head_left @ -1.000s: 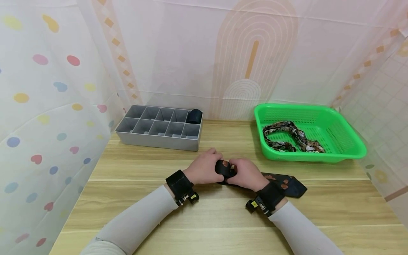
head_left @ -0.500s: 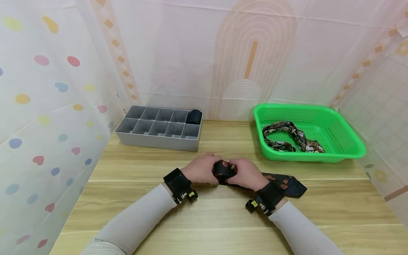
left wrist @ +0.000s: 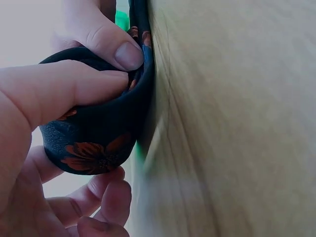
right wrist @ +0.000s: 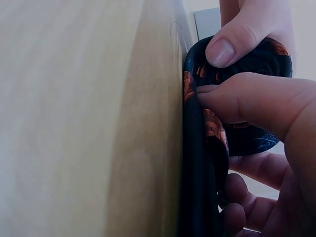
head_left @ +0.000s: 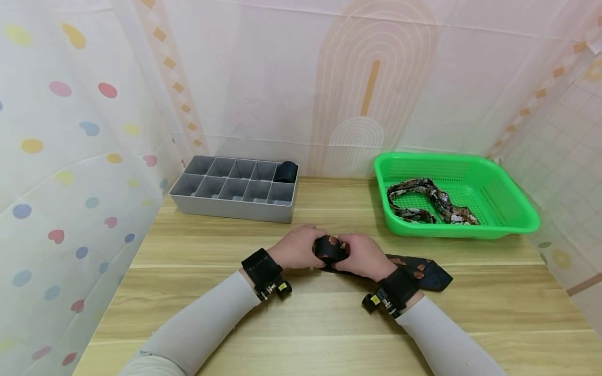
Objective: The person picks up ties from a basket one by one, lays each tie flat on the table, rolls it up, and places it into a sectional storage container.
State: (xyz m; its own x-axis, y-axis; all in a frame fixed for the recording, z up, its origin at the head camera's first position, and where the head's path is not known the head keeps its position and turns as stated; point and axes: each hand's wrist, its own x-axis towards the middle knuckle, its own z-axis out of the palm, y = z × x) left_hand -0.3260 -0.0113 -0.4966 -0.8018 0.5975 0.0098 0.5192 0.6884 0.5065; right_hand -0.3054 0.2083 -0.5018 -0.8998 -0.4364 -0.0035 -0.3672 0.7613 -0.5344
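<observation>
Almost no change since before: left hand (head_left: 297, 248) and right hand (head_left: 363, 254) still squeeze rolled tie (head_left: 331, 248) between fingers (left wrist: 74, 89); loose tail (head_left: 423, 272) trails behind right wrist.

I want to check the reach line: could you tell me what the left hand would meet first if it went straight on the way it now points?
Probably the right hand: the left hand points toward it across the rolled tie both grip, though depth is uncertain.

Curtained tabletop booth (head_left: 329, 78), staged setup
</observation>
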